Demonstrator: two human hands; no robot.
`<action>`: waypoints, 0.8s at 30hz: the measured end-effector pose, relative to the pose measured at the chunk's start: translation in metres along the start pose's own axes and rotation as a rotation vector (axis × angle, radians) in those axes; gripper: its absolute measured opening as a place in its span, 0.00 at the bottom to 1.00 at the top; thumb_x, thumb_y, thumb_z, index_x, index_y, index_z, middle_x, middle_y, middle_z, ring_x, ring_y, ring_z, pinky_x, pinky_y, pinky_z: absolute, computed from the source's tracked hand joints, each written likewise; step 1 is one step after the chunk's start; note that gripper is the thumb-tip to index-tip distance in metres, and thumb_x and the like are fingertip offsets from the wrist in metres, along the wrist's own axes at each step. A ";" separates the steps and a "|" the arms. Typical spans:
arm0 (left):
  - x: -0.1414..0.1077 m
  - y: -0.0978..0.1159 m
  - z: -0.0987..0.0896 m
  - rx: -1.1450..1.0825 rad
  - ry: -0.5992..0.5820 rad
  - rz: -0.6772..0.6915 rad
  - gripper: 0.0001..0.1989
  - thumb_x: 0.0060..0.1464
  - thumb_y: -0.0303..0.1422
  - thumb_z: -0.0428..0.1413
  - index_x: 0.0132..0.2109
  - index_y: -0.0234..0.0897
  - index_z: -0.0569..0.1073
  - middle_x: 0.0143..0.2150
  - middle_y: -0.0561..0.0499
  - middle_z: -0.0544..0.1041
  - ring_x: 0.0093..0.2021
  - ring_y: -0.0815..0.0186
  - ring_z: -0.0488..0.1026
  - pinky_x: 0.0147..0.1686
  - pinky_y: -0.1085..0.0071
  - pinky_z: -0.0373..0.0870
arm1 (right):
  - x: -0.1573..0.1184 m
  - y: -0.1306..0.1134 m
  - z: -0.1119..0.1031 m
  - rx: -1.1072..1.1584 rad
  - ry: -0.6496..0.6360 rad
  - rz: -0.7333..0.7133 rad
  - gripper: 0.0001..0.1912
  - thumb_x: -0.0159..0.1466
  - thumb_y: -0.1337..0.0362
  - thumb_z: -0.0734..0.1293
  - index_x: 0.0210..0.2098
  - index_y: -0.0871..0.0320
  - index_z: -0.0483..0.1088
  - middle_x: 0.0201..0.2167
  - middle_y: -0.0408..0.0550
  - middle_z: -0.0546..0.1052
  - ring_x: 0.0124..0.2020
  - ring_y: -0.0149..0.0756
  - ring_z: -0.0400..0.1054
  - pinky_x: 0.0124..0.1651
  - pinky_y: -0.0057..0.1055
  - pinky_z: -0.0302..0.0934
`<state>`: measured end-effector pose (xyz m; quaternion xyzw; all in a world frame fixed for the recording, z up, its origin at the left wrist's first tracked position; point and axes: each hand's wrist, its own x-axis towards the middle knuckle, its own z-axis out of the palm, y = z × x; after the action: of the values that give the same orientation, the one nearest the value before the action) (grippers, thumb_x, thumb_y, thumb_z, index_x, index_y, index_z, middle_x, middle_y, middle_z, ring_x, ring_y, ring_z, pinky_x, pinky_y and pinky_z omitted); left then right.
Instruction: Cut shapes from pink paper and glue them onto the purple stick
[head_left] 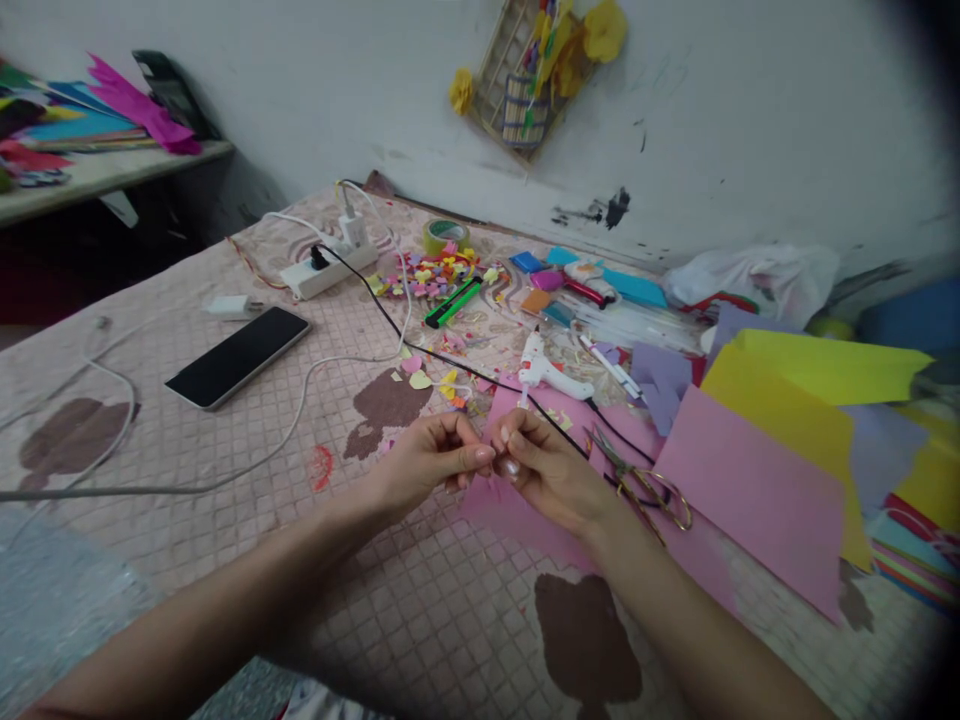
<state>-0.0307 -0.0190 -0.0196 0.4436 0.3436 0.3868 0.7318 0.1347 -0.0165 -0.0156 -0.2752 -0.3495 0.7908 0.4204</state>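
Observation:
My left hand (448,455) and my right hand (538,462) meet fingertip to fingertip above the table. Both are closed in a pinch, and whatever lies between the fingers is too small or hidden to name. Beneath them is a sheet of pink paper (517,520). Just beyond my right hand a white glue gun (551,370) rests on the paper. To the right of that hand lie gold-handled scissors (645,480), their blades pointing away from me. Small paper cut-outs (450,385) are scattered past my left hand.
A phone (240,355) lies at the left, near a white power strip (330,270) and trailing cables. A pile of paper flowers (435,272), a green cutter (454,302) and a tape roll (445,237) sit farther back. Coloured sheets (757,490) cover the right side.

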 end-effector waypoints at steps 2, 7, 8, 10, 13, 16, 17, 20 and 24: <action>0.000 0.001 0.001 0.007 -0.001 0.007 0.13 0.47 0.35 0.61 0.26 0.32 0.66 0.21 0.56 0.71 0.17 0.80 0.61 0.15 0.83 0.54 | 0.000 0.000 -0.001 0.029 0.011 0.012 0.08 0.56 0.63 0.71 0.26 0.58 0.68 0.25 0.38 0.67 0.22 0.22 0.58 0.27 0.22 0.55; -0.001 0.003 0.002 0.027 -0.014 0.014 0.12 0.48 0.33 0.61 0.27 0.31 0.66 0.22 0.56 0.72 0.18 0.79 0.62 0.16 0.83 0.56 | 0.001 0.000 -0.003 0.049 0.060 0.026 0.08 0.57 0.62 0.69 0.27 0.59 0.69 0.26 0.40 0.69 0.22 0.22 0.59 0.26 0.21 0.56; -0.001 0.003 0.001 0.033 -0.016 0.016 0.12 0.48 0.33 0.60 0.27 0.31 0.66 0.22 0.55 0.72 0.18 0.79 0.63 0.16 0.83 0.57 | 0.002 0.000 -0.004 0.051 0.074 0.022 0.08 0.58 0.61 0.68 0.28 0.59 0.69 0.26 0.40 0.69 0.22 0.22 0.60 0.27 0.21 0.56; -0.001 0.003 0.001 0.047 -0.020 0.024 0.11 0.49 0.33 0.60 0.27 0.31 0.67 0.23 0.55 0.72 0.18 0.79 0.63 0.17 0.82 0.57 | 0.003 -0.001 -0.006 0.026 0.091 0.008 0.10 0.60 0.58 0.66 0.29 0.59 0.68 0.27 0.40 0.69 0.23 0.23 0.61 0.27 0.22 0.56; -0.001 0.003 0.000 0.068 -0.024 0.038 0.10 0.49 0.33 0.60 0.29 0.31 0.68 0.24 0.55 0.72 0.20 0.78 0.64 0.19 0.81 0.60 | 0.001 -0.008 -0.009 -0.191 0.124 -0.061 0.10 0.60 0.59 0.66 0.29 0.58 0.66 0.27 0.40 0.69 0.24 0.24 0.61 0.29 0.24 0.57; -0.002 0.005 0.000 0.083 -0.037 0.052 0.08 0.51 0.32 0.59 0.31 0.30 0.70 0.25 0.54 0.71 0.22 0.78 0.65 0.23 0.80 0.63 | -0.004 -0.022 -0.013 -0.676 0.193 -0.182 0.05 0.59 0.62 0.66 0.31 0.57 0.65 0.25 0.40 0.68 0.25 0.28 0.63 0.30 0.26 0.57; -0.003 0.006 0.000 0.088 -0.041 0.057 0.08 0.51 0.32 0.58 0.31 0.30 0.71 0.25 0.54 0.72 0.22 0.77 0.65 0.24 0.80 0.63 | -0.006 -0.027 -0.015 -0.869 0.230 -0.220 0.04 0.60 0.63 0.65 0.32 0.56 0.66 0.25 0.40 0.69 0.26 0.30 0.64 0.31 0.27 0.57; -0.003 0.008 0.001 0.102 -0.057 0.063 0.07 0.52 0.32 0.57 0.33 0.29 0.72 0.26 0.52 0.73 0.24 0.76 0.66 0.25 0.79 0.64 | -0.014 -0.039 -0.023 -1.407 0.389 -0.291 0.08 0.62 0.63 0.62 0.27 0.57 0.68 0.22 0.42 0.69 0.25 0.32 0.63 0.30 0.30 0.54; -0.003 0.008 0.002 0.091 -0.081 0.044 0.06 0.54 0.31 0.56 0.34 0.29 0.73 0.29 0.50 0.74 0.25 0.75 0.67 0.27 0.78 0.65 | -0.017 -0.048 -0.034 -1.676 0.460 -0.442 0.06 0.60 0.65 0.63 0.27 0.58 0.69 0.25 0.46 0.71 0.31 0.38 0.65 0.34 0.33 0.56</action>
<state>-0.0327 -0.0201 -0.0105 0.4991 0.3210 0.3687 0.7155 0.1911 -0.0004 0.0040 -0.5699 -0.7644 0.1023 0.2836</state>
